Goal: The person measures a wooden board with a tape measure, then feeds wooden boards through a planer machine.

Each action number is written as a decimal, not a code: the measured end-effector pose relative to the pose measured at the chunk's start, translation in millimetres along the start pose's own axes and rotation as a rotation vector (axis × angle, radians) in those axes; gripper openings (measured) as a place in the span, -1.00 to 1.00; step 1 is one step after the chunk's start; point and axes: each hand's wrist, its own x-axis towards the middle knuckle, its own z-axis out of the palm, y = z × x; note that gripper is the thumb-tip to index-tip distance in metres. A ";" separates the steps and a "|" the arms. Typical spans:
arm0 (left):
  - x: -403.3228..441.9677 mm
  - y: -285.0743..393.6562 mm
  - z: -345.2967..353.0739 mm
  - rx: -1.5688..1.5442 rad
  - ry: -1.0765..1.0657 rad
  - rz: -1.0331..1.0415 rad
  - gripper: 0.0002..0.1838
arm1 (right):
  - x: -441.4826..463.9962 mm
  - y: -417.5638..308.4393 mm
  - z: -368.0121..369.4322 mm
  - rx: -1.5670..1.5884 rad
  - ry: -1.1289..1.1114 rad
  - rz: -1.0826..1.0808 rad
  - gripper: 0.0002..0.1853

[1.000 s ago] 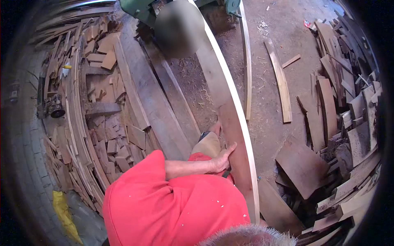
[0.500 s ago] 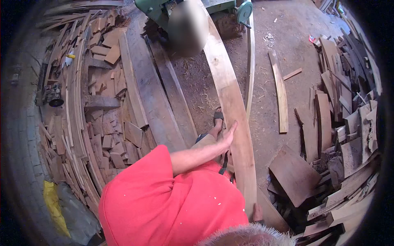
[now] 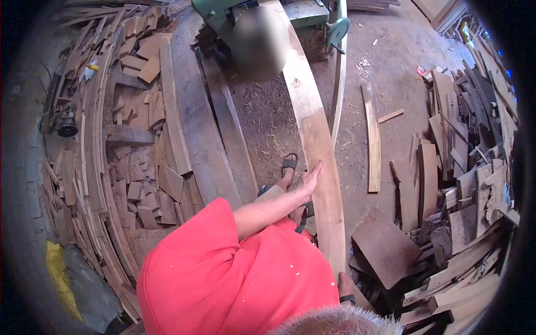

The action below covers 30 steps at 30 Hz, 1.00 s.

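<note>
The left hand [image 3: 311,180] lies open, fingers extended, against one long board [image 3: 324,151] that reaches one green machine [image 3: 307,15] with one handwheel [image 3: 338,32]. The right hand [image 3: 345,285] touches the board's near end; whether it grips cannot be told. Two sandals [image 3: 290,162] show left of the board.

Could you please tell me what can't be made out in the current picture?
All in the head view:
- Far end of the long plank: cut off by the top edge.
- Part of the green machine: covered by the round blur.
- Right hand: how its fingers grip is partly hidden by the plank.
- Small yellow-and-white item, upper left: too small to identify.
</note>
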 end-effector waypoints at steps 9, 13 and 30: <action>20.0 20.2 -2.2 -0.114 -0.096 0.022 0.36 | 17.8 -63.7 -8.8 -0.055 -0.031 0.049 -0.32; 0.5 51.1 -6.0 -0.166 0.039 0.065 0.28 | 40.9 -35.3 2.9 -0.239 0.016 -0.068 -0.29; 98.6 44.6 -13.5 -0.498 -0.156 0.062 0.02 | 70.0 -106.1 7.9 -0.082 -0.047 -0.052 -0.34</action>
